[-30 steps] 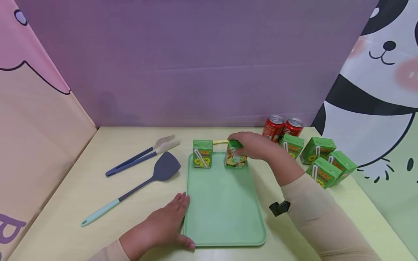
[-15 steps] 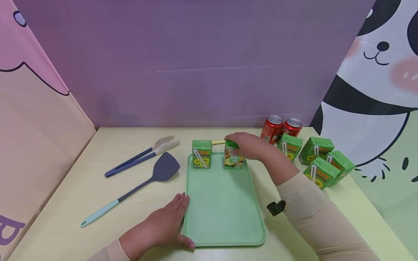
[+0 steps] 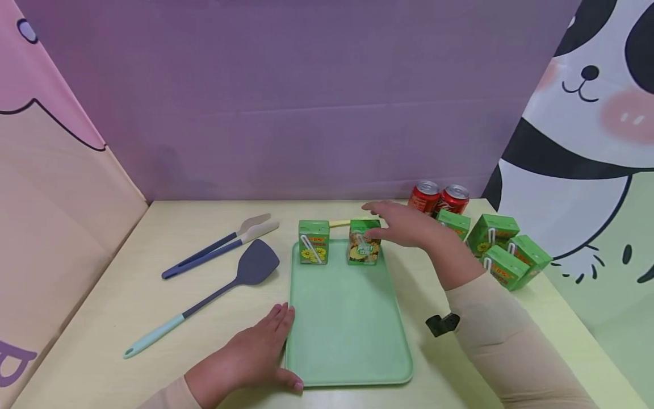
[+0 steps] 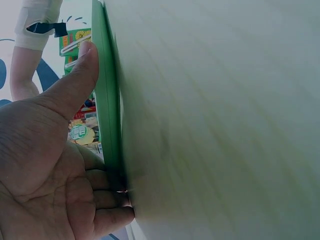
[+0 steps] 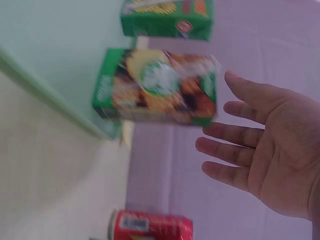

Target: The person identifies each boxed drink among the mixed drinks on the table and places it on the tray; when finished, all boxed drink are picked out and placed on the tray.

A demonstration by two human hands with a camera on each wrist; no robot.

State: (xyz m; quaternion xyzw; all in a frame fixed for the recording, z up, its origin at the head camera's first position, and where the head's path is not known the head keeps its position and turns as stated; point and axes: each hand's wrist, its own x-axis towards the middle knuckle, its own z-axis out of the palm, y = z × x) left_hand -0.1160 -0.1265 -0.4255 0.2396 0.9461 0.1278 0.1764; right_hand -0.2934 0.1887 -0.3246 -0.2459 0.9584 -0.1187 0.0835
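Observation:
A light green tray (image 3: 349,324) lies on the table with two green drink cartons standing at its far end. The left carton (image 3: 314,243) has a white straw on its front. Beside it, the right carton (image 3: 363,244) shows a fruit picture. My right hand (image 3: 403,222) is just right of that carton and above it, fingers spread and holding nothing; the right wrist view shows a gap between the fingertips and the carton (image 5: 160,87). My left hand (image 3: 260,349) rests against the tray's left edge, fingers straight, thumb at the near corner.
Several more green cartons (image 3: 493,233) and two red cans (image 3: 424,196) stand at the right back. On the left lie blue-handled tongs (image 3: 219,247) and a dark spatula (image 3: 258,262). A yellow stick-like thing (image 3: 339,223) shows behind the cartons. A purple backdrop (image 3: 306,102) closes off the back.
My right hand has let go of the right carton and lifted slightly up and to the right. That carton stays standing on the tray. The left hand keeps its place.

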